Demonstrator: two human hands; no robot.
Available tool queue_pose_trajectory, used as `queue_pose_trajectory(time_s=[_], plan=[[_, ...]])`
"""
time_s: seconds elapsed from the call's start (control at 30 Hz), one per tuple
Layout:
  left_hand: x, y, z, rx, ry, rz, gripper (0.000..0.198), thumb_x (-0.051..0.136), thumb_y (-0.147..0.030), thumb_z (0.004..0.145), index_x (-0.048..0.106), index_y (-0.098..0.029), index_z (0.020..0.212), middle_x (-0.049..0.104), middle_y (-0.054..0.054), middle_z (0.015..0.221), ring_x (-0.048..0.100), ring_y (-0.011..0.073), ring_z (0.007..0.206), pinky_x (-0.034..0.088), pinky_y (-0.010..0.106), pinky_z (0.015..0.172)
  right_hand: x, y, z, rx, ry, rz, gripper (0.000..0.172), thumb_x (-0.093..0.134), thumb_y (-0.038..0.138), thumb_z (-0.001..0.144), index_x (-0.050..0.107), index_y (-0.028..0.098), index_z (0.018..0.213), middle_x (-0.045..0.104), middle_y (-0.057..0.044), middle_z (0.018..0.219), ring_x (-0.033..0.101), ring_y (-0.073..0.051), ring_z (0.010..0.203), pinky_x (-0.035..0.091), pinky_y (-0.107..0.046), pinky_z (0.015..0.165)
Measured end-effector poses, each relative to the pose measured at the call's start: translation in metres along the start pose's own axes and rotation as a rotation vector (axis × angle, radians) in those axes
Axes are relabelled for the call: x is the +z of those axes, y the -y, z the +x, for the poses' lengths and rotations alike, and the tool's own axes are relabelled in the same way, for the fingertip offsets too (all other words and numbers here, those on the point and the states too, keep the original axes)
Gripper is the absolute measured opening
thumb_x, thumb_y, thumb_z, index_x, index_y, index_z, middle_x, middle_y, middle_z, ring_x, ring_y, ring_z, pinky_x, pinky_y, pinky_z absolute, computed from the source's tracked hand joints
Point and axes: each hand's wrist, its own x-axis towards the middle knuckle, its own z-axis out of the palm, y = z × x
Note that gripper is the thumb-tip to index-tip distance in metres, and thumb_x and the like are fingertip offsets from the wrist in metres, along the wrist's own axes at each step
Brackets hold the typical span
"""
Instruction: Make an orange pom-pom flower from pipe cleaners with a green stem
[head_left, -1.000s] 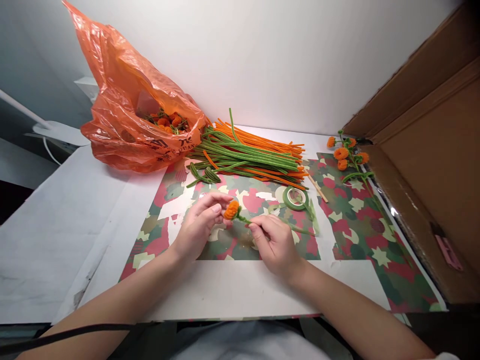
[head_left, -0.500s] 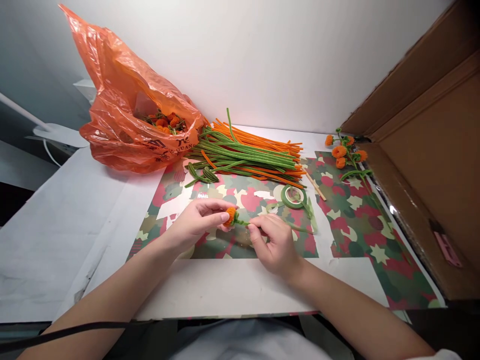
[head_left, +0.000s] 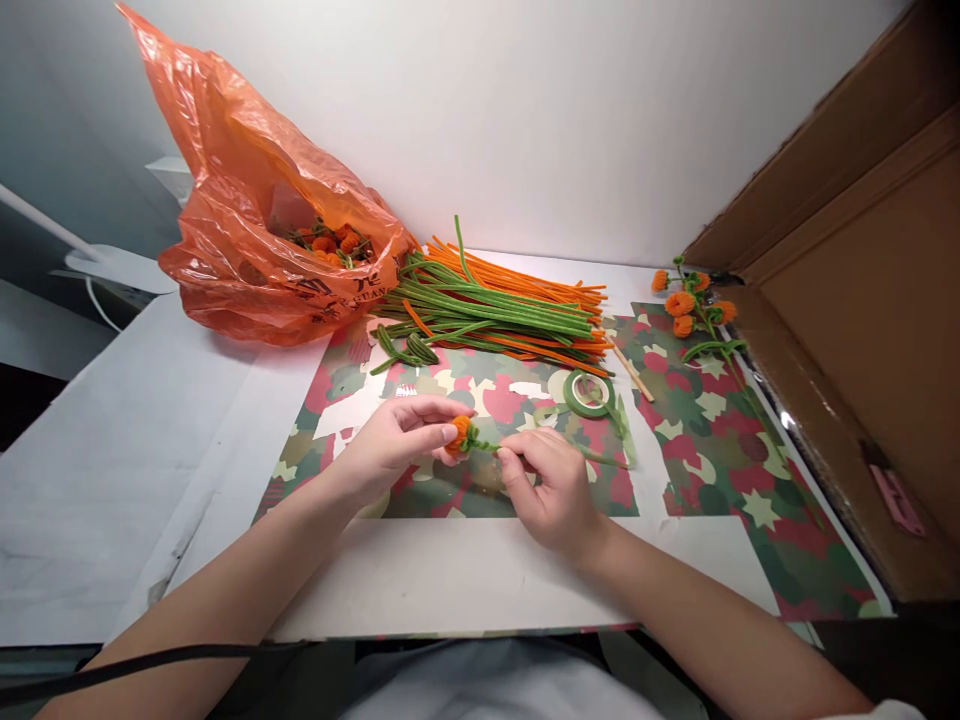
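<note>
Between my hands, low over the patterned sheet, is a small orange pipe-cleaner flower [head_left: 461,434] with a twisted green stem pointing right. My left hand [head_left: 401,440] pinches the orange head between thumb and fingers. The end of the green stem sits between the thumb and forefinger of my right hand [head_left: 547,485], its other fingers curled in. Just beyond my right hand lies a roll of green floral tape [head_left: 589,394], with a loose tail trailing toward the front right.
Green pipe cleaners [head_left: 495,305] and orange pipe cleaners [head_left: 517,275] lie heaped at the back. An orange plastic bag [head_left: 262,250] with more flowers stands back left. At right are a finished flower spray [head_left: 682,302], a wooden stick [head_left: 634,373], a cardboard box [head_left: 855,300] and a pink cutter [head_left: 894,497].
Hardly anything differs. Both hands keep their hold on the flower and its stem; the view has shifted very slightly.
</note>
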Motion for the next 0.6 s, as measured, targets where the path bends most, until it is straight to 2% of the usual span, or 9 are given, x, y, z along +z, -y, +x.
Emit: queue_pose_trajectory(time_s=[0.13,0.27,0.37,0.47,0.6], plan=[[0.0021,-0.0027,-0.0012,0.039,-0.049,-0.017,0.031,0.077,-0.034,0.067,0.073,-0.019,0.094,0.067,0.002,0.086,0.063,0.0122,0.06,0.053,0.026,0.057,-0.001,0.0013,0.0018,0.04,-0.01,0.009,0.02,0.046,0.015,0.089,0.055,0.02,0.071,0.055,0.003,0.055,0.047,-0.012,0.052,0.039,-0.026,0.057],[0.0014,-0.0016,-0.0012,0.041,-0.032,0.013,0.026,0.078,-0.033,0.069,0.074,-0.02,0.091,0.068,0.002,0.087,0.065,0.0131,0.066,0.054,0.024,0.06,-0.0014,0.002,0.0029,0.054,-0.016,0.017,0.022,0.047,0.016,0.088,0.055,0.02,0.069,0.055,0.003,0.054,0.047,-0.011,0.051,0.039,-0.026,0.056],[0.0023,0.0001,-0.0006,-0.047,-0.015,-0.039,0.026,0.078,-0.033,0.07,0.073,-0.019,0.091,0.069,0.002,0.084,0.066,0.0127,0.064,0.054,0.024,0.061,-0.0029,0.0021,0.0035,0.018,-0.044,0.047,0.019,0.051,0.017,0.088,0.057,0.02,0.07,0.056,0.003,0.055,0.048,-0.012,0.052,0.039,-0.026,0.056],[0.005,0.0028,0.0003,-0.174,0.066,-0.125,0.025,0.076,-0.03,0.073,0.071,-0.018,0.094,0.07,0.002,0.079,0.067,0.0126,0.062,0.054,0.024,0.062,-0.0052,0.002,0.0045,-0.019,-0.072,0.04,0.015,0.054,0.02,0.087,0.059,0.02,0.073,0.056,0.002,0.056,0.046,-0.012,0.052,0.036,-0.027,0.055],[0.0093,0.0072,0.0021,-0.269,0.167,-0.233,0.016,0.071,-0.022,0.077,0.069,-0.014,0.092,0.07,0.004,0.078,0.067,0.0116,0.065,0.055,0.022,0.063,-0.0056,0.0012,0.0056,0.025,-0.074,0.048,0.009,0.056,0.022,0.086,0.061,0.02,0.079,0.049,0.004,0.054,0.043,-0.011,0.049,0.037,-0.026,0.054]])
